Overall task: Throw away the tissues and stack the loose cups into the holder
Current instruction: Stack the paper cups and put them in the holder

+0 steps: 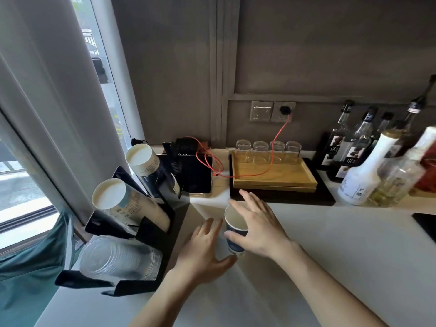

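Note:
A dark blue paper cup (236, 232) stands upright on the white counter (330, 256). My right hand (259, 227) wraps it from the right, thumb on its near side, fingers stretched behind its rim. My left hand (203, 253) is open and flat just left of the cup, its thumb near the cup's base. The black cup holder (155, 234) at the left carries three slanted stacks: dark-sleeved paper cups (144, 161), white paper cups (113, 197) and clear plastic cups (118, 258). No tissues are in view.
A teal bin bag (28, 267) hangs at the lower left below the window. Behind the cup are a black scale (198, 175) with a red cable (273, 156), and a wooden tray (271, 175) with upturned glasses. Bottles (368, 171) crowd the right.

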